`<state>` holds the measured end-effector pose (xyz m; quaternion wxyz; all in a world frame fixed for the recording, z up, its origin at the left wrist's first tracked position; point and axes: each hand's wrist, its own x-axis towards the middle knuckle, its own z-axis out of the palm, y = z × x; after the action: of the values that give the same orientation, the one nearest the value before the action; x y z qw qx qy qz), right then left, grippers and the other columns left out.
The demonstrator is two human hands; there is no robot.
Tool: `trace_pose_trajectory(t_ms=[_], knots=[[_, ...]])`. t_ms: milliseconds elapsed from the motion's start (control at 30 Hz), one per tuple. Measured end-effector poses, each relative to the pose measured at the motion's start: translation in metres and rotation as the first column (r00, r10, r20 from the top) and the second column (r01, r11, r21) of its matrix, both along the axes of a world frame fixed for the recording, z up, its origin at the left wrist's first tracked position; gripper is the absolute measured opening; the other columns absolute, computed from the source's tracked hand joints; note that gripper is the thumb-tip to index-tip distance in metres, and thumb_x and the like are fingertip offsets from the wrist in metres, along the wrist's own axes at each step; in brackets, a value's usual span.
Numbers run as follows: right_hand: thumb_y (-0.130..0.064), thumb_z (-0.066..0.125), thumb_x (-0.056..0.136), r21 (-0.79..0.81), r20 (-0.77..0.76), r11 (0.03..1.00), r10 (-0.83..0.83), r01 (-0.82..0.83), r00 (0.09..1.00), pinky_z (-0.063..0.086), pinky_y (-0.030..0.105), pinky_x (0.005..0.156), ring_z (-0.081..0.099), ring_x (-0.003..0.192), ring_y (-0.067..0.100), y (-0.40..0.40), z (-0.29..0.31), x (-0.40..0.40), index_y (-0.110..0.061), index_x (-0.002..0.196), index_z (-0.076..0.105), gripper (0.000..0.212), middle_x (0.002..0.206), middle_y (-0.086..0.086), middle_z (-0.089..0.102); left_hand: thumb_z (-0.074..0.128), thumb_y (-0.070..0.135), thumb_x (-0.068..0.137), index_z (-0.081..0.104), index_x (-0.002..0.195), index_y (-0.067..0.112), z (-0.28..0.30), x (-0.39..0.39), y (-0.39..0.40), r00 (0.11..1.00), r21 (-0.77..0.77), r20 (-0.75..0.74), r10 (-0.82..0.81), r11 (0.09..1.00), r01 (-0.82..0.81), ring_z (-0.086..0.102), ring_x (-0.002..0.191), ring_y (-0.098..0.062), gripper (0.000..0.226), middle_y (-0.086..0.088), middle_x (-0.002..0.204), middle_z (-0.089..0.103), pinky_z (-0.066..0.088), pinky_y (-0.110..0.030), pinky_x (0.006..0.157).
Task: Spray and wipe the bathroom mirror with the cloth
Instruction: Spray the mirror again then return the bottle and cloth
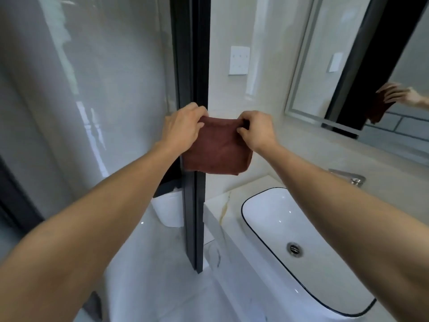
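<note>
Cloth [217, 149] hangs below our pinching left hand [183, 129] and right hand [256, 131]; mirror [362, 73] lies rightward, nearer the right.

We saw a plain reddish-brown folded cloth [217, 147] with no pattern. The oval ceramic basin [274, 219] was glossy white with a thin black rim line. The stone countertop [222, 205] was pale cream with a faint tan vein. The upright metal door frame [193, 66] was black, and the rectangular wall switch plate [239, 60] white.
</note>
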<state>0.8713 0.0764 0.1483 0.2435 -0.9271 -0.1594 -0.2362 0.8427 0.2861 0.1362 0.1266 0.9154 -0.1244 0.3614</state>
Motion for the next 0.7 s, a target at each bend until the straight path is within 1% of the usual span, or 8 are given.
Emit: trace_pose_trajectory(t_ms=[133, 233, 300, 367, 467, 533, 633, 700], knots=[[-0.013, 0.063, 0.090, 0.020, -0.008, 0.999, 0.043, -0.043, 0.999, 0.052, 0.033, 0.084, 0.064, 0.098, 0.026, 0.043, -0.031, -0.008, -0.016, 0.103, 0.073, 0.017, 0.104, 0.005, 0.072, 0.057, 0.016, 0.096, 0.062, 0.109, 0.021, -0.028, -0.020, 0.037, 0.997, 0.005, -0.031, 0.069, 0.998, -0.069, 0.060, 0.098, -0.023, 0.015, 0.001, 0.108, 0.059, 0.034, -0.031, 0.067], [-0.013, 0.063, 0.091, 0.047, -0.025, 0.997, 0.062, -0.061, 0.998, 0.044, 0.028, 0.075, 0.062, 0.092, 0.022, 0.071, -0.064, -0.015, -0.018, 0.103, 0.073, 0.016, 0.103, 0.004, 0.071, 0.057, 0.017, 0.095, 0.059, 0.107, 0.022, -0.058, -0.031, 0.058, 0.986, -0.035, -0.083, 0.142, 0.989, -0.145, 0.060, 0.098, -0.025, 0.014, 0.001, 0.107, 0.058, 0.043, -0.035, 0.069], [-0.012, 0.062, 0.092, 0.065, -0.051, 0.996, 0.067, -0.064, 0.996, 0.040, 0.028, 0.074, 0.061, 0.091, 0.022, 0.085, -0.090, -0.019, -0.018, 0.104, 0.073, 0.018, 0.103, 0.004, 0.070, 0.056, 0.016, 0.094, 0.058, 0.107, 0.022, -0.084, -0.036, 0.068, 0.974, -0.049, -0.131, 0.186, 0.980, -0.193, 0.061, 0.096, -0.027, 0.014, 0.000, 0.106, 0.058, 0.050, -0.042, 0.074], [-0.010, 0.059, 0.091, 0.072, -0.086, 0.995, 0.069, -0.063, 0.994, 0.040, 0.029, 0.073, 0.061, 0.091, 0.024, 0.099, -0.119, -0.024, -0.018, 0.103, 0.071, 0.019, 0.103, 0.005, 0.068, 0.055, 0.012, 0.093, 0.058, 0.107, 0.020, -0.112, -0.040, 0.076, 0.965, -0.059, -0.160, 0.210, 0.973, -0.222, 0.060, 0.095, -0.027, 0.015, -0.001, 0.105, 0.058, 0.052, -0.046, 0.076], [-0.010, 0.059, 0.092, 0.056, -0.131, 0.997, 0.061, -0.054, 0.990, 0.038, 0.030, 0.071, 0.056, 0.086, 0.021, 0.113, -0.166, -0.029, -0.017, 0.103, 0.070, 0.017, 0.104, 0.005, 0.065, 0.052, 0.009, 0.094, 0.058, 0.106, 0.017, -0.160, -0.043, 0.085, 0.952, -0.083, -0.204, 0.226, 0.965, -0.247, 0.058, 0.095, -0.025, 0.016, -0.003, 0.105, 0.059, 0.052, -0.047, 0.074], [-0.011, 0.059, 0.092, 0.041, -0.163, 0.998, 0.060, -0.054, 0.985, 0.041, 0.032, 0.071, 0.057, 0.086, 0.021, 0.119, -0.200, -0.030, -0.017, 0.103, 0.070, 0.017, 0.105, 0.005, 0.065, 0.051, 0.007, 0.094, 0.059, 0.106, 0.015, -0.195, -0.044, 0.087, 0.944, -0.111, -0.243, 0.224, 0.960, -0.257, 0.057, 0.094, -0.026, 0.017, -0.005, 0.104, 0.059, 0.051, -0.048, 0.073], [-0.011, 0.058, 0.094, 0.030, -0.217, 0.999, 0.036, -0.031, 0.976, 0.052, 0.037, 0.076, 0.063, 0.092, 0.027, 0.124, -0.257, -0.032, -0.017, 0.103, 0.069, 0.016, 0.105, 0.006, 0.065, 0.050, 0.003, 0.093, 0.059, 0.106, 0.012, -0.251, -0.049, 0.088, 0.937, -0.151, -0.292, 0.193, 0.958, -0.244, 0.057, 0.094, -0.026, 0.019, -0.007, 0.101, 0.060, 0.051, -0.049, 0.073], [-0.010, 0.056, 0.093, 0.018, -0.239, 1.000, 0.026, -0.022, 0.971, 0.050, 0.036, 0.075, 0.063, 0.092, 0.028, 0.129, -0.298, -0.034, -0.016, 0.102, 0.069, 0.016, 0.104, 0.006, 0.064, 0.050, 0.002, 0.093, 0.059, 0.107, 0.012, -0.290, -0.052, 0.091, 0.930, -0.158, -0.316, 0.187, 0.956, -0.246, 0.056, 0.096, -0.026, 0.020, -0.006, 0.103, 0.061, 0.050, -0.049, 0.074]])
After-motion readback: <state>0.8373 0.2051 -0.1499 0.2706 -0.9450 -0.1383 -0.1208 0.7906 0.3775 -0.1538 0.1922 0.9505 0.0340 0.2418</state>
